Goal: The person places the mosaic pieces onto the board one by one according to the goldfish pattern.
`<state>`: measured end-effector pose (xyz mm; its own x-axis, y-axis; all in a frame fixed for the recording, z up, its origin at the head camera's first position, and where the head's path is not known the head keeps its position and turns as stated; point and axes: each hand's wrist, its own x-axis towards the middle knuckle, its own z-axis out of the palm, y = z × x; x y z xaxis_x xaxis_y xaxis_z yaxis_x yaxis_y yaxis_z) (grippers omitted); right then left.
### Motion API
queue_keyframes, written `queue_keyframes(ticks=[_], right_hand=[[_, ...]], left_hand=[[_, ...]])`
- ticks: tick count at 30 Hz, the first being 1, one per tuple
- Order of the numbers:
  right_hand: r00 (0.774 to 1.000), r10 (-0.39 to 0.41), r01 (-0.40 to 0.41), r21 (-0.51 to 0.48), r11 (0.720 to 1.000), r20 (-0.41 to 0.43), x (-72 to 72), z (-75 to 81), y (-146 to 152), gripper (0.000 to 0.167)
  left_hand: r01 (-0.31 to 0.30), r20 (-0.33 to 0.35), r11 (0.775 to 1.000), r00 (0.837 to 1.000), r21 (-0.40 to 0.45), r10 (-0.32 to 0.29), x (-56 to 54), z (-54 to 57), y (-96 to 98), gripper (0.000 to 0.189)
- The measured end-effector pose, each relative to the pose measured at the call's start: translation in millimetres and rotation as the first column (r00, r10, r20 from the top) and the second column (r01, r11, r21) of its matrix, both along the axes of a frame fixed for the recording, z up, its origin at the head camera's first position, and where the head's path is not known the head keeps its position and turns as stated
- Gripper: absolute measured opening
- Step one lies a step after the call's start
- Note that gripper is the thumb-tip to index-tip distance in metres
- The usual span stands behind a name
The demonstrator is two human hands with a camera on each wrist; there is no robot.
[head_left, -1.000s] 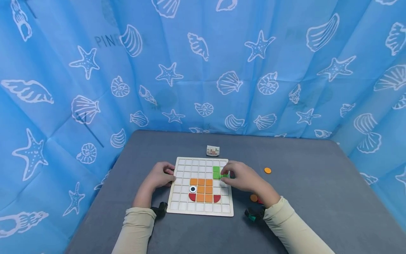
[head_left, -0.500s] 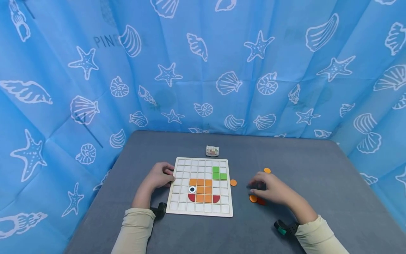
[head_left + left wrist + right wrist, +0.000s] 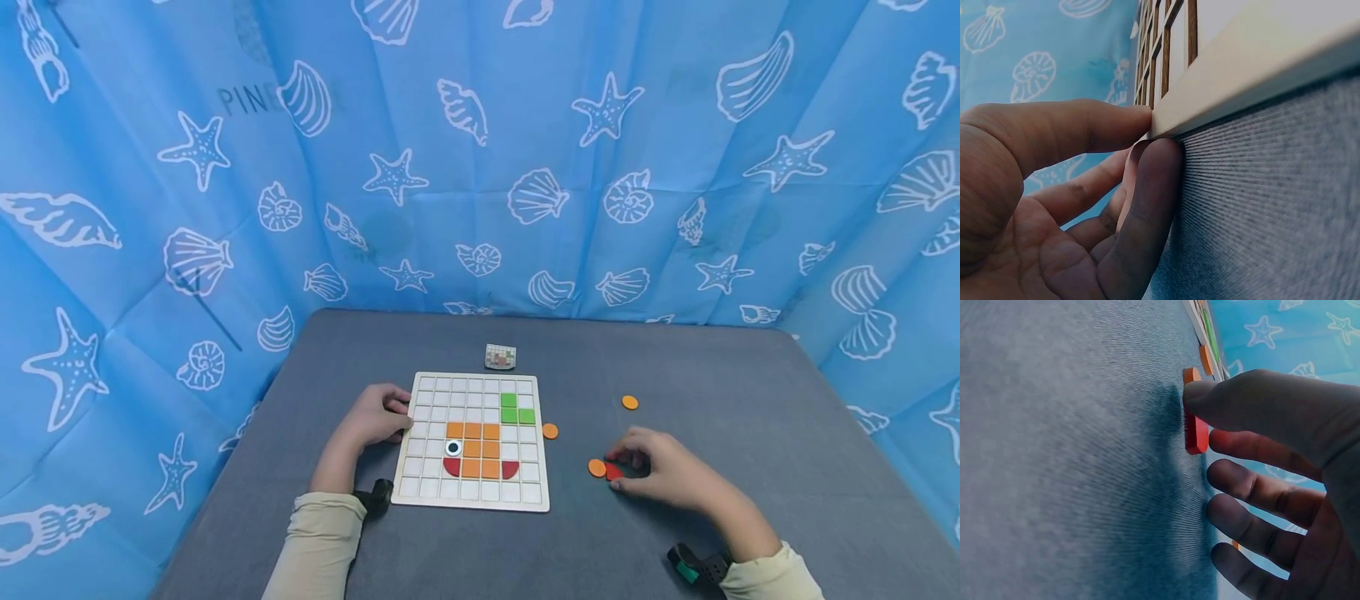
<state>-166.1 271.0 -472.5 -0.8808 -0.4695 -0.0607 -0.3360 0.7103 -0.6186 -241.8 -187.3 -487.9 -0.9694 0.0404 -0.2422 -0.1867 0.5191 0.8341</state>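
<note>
On the grey table lies a square wooden grid board (image 3: 471, 490), filled partly with orange square tiles (image 3: 472, 449), green tiles (image 3: 508, 400), red rounded tiles (image 3: 509, 471) and an eye disc (image 3: 453, 447). My left hand (image 3: 378, 414) pinches the board's left edge; in the left wrist view the thumb and a bent finger meet at that rim. Right of the board, my right hand (image 3: 663, 472) has its thumb and index finger around a loose red tile (image 3: 613, 472). The right wrist view shows the thumb on this red tile (image 3: 1196, 439), the other fingers spread.
An orange disc (image 3: 596, 468) lies against the loose red tile. Another orange disc (image 3: 550, 431) sits just off the board's right edge, a third orange disc (image 3: 630, 402) farther back. Behind the board is a small picture card (image 3: 500, 357). A blue shell-patterned curtain (image 3: 480, 208) surrounds the table.
My right hand has left the green tiles on the board and moved right and nearer to the loose red tile. The orange disc beside the board is uncovered. My left hand stays put.
</note>
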Motion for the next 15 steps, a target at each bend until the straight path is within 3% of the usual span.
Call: queue_keyframes(ticks=[15], right_hand=[[1.0, 0.014, -0.013, 0.01, 1.0, -0.008, 0.8, -2.9, -3.4, 0.018]], left_hand=[[-0.001, 0.003, 1.0, 1.0, -0.004, 0.001, 0.9, 1.8, 0.3, 0.04]])
